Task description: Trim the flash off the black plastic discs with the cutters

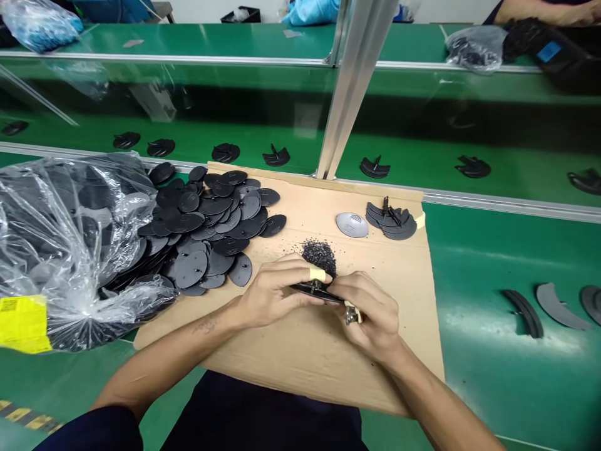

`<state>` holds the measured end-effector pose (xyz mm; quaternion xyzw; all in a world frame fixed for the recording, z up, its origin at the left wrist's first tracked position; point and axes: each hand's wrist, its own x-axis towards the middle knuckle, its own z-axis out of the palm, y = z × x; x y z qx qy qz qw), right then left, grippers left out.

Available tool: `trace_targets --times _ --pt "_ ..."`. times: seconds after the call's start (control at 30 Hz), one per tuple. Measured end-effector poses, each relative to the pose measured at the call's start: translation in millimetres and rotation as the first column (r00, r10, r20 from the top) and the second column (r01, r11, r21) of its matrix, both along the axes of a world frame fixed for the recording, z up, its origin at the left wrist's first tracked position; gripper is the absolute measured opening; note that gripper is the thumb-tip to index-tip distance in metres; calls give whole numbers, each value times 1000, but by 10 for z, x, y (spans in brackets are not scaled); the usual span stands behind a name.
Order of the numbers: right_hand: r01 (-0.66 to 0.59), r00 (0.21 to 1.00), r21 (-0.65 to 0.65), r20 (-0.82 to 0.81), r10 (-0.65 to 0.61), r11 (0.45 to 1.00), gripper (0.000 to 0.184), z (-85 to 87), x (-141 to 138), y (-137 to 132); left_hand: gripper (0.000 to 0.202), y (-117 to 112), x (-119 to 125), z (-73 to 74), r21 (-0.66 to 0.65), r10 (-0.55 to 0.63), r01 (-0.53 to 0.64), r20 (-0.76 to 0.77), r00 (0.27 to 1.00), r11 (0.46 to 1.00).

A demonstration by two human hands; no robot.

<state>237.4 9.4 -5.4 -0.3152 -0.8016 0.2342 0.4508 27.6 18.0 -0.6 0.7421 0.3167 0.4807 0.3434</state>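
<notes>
A thin black oval plastic part, seen nearly edge-on, is gripped between the thumb and fingers of my left hand. Yellow tape wraps one of that hand's fingers. My right hand is closed at the part's right end, its fingertips against it. A small object with a shiny end pokes out of the right fist; its kind is hidden by the fingers. Just beyond both hands lies a heap of black plastic scraps. A single grey oval part rests farther back on the cardboard.
Many black oval parts are piled on the left beside a clear plastic bag of them. Stacked curved pieces sit back right. A metal post rises behind the cardboard. More curved parts lie on the green table.
</notes>
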Motion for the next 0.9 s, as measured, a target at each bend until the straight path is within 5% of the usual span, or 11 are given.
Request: trace_targets --times 0.2,0.9 --pt "-40 999 -35 11 40 999 29 32 -5 6 20 -33 7 -3 144 54 -56 19 998 988" --pt "-81 997 -24 5 81 996 25 55 -1 24 13 -66 20 33 262 113 -105 -18 993 959"
